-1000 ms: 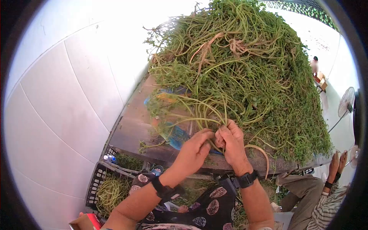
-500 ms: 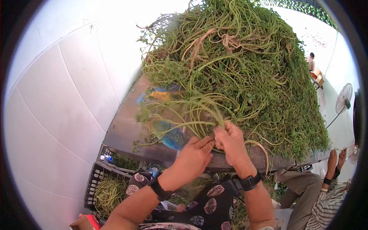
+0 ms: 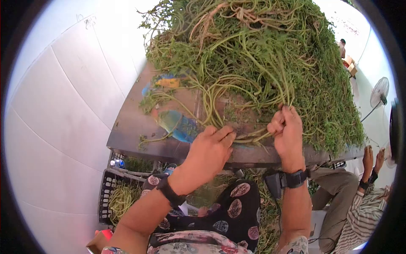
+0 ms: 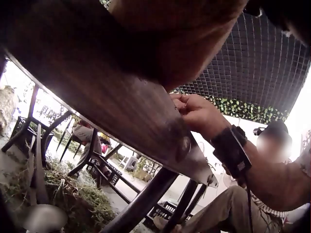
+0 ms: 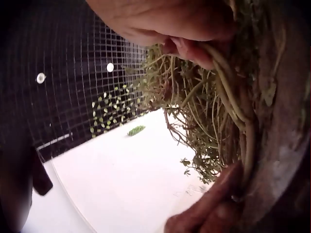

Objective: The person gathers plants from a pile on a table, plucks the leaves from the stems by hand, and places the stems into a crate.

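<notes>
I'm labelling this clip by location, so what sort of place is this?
Probably a covered work area for sorting or trimming harvested greens: a big heap of leafy stems covers much of the table, a black crate below holds more stems, and dark mesh hangs overhead.

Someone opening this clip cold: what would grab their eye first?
The huge green heap, a tangle over the far part of the table. Next, near the front edge, the left hand and right hand, gripping stems that run between them. Blue patches stand out on the tabletop's left.
</notes>
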Demonstrator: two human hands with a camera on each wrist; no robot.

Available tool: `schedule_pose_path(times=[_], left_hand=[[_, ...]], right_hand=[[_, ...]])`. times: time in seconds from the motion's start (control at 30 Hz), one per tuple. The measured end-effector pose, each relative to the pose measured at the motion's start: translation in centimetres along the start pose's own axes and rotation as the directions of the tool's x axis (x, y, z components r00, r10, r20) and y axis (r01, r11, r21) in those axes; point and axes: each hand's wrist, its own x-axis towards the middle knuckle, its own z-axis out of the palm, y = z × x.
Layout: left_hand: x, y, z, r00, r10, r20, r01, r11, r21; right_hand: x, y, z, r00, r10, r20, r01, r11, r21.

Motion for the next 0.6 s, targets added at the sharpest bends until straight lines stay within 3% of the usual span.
schedule_pose_path(times=[0.03, 0.13, 0.2, 0.27, 0.37, 0.47, 0.5, 0.6], left_hand=[[-0.1, -0.2, 0.1, 1.0, 0.011, -0.02, -0.011, 1.0, -0.005], [0.1, -0.2, 0.0, 0.998, 0.054, -0.022, -0.054, 0.998, 0.012], [-0.1, -0.3, 0.0, 0.999, 0.042, -0.025, -0.042, 0.999, -0.001], [-0.2, -0.3, 0.5, 0.999, -0.003, -0.05, 0.0, 0.999, -0.051], [-0.2, -0.3, 0.4, 0.998, -0.021, -0.051, 0.016, 0.995, -0.099], [-0.6, -0.6, 0.6, 0.98, -0.057, -0.191, 0.02, 0.981, -0.192], [-0.8, -0.9, 0.7, 0.962, -0.097, -0.257, 0.026, 0.963, -0.268], [-1.6, -1.2, 0.8, 0.889, -0.264, -0.373, 0.041, 0.859, -0.51]], right_hand=[[0.1, -0.1, -0.1, 0.999, 0.029, -0.033, -0.027, 0.998, 0.058], [1.2, -0.1, -2.6, 0.994, -0.023, -0.108, 0.019, 0.999, -0.039], [1.5, -2.9, -4.3, 0.953, -0.177, -0.247, 0.147, 0.98, -0.135], [1.4, -5.1, -7.3, 0.945, -0.225, -0.237, 0.222, 0.974, -0.04], [-0.3, -6.5, -7.5, 0.959, -0.252, -0.127, 0.256, 0.967, 0.011], [-2.5, -5.8, -3.7, 0.988, -0.15, -0.047, 0.151, 0.988, 0.015], [-2.7, -5.5, -3.4, 0.994, -0.072, 0.081, 0.07, 0.997, 0.035], [-3.5, -4.5, 0.4, 0.97, 0.02, 0.244, 0.044, 0.967, -0.253]])
